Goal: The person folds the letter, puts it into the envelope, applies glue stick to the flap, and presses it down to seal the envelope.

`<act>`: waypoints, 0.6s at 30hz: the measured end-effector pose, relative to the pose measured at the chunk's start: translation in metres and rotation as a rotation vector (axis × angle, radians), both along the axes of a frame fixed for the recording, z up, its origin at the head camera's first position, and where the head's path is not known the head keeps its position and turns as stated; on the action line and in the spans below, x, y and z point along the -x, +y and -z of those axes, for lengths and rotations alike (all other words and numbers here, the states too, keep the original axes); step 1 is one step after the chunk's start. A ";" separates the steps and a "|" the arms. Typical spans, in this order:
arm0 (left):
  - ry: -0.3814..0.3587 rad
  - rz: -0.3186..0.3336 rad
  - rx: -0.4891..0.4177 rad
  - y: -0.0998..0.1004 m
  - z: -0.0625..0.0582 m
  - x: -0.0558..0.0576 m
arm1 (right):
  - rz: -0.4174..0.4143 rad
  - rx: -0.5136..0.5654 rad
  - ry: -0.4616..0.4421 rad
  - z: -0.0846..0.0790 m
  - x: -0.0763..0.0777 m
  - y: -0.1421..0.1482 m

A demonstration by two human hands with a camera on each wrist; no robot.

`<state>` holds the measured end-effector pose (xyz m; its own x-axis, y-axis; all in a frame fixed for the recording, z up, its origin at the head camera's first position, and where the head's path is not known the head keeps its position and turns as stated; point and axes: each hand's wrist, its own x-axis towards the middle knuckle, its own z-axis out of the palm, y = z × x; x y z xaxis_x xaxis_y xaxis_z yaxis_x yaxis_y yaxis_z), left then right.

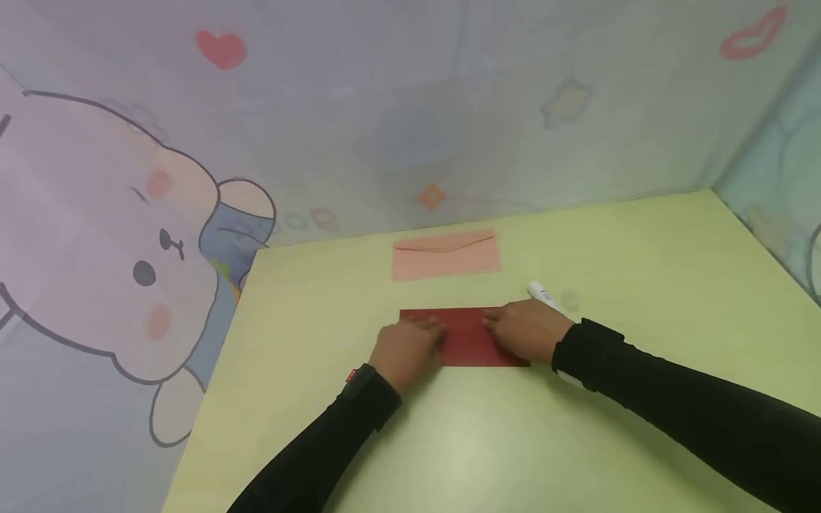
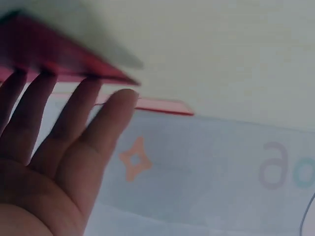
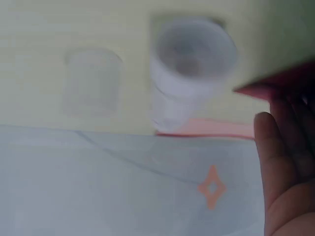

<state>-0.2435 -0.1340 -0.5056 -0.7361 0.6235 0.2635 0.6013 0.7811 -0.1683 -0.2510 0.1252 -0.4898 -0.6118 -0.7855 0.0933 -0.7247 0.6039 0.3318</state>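
A red paper rectangle (image 1: 471, 338), its exact kind unclear, lies on the table between the two hands. My left hand (image 1: 405, 353) rests on its left part, and in the left wrist view the fairly straight fingers (image 2: 81, 105) touch the red paper. On the right part lies my right hand (image 1: 527, 329), its fingers stretched onto the paper. The right wrist view shows only part of that hand at the edge. Just beyond it is a white tube (image 1: 541, 291) like a glue stick, partly covered by the hand; its hollow end (image 3: 194, 49) faces the right wrist camera.
A pink envelope (image 1: 447, 262) with a pointed flap lies farther back on the pale yellow table (image 1: 308, 320). A small translucent cap-like piece (image 1: 570, 300) stands right of the tube. A printed cloth (image 1: 359, 128) hangs behind the table's far edge.
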 end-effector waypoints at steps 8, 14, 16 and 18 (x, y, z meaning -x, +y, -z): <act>-0.134 0.010 -0.023 0.013 0.005 0.006 | -0.067 0.092 0.032 0.016 0.002 -0.031; -0.125 -0.068 -0.097 -0.018 -0.001 0.017 | -0.060 -0.028 0.078 0.003 0.008 -0.009; -0.107 -0.053 -0.150 -0.027 0.008 0.023 | -0.053 -0.036 0.080 0.002 0.010 -0.001; -0.094 -0.031 -0.188 -0.027 0.010 0.022 | -0.039 -0.007 0.069 0.003 0.009 0.003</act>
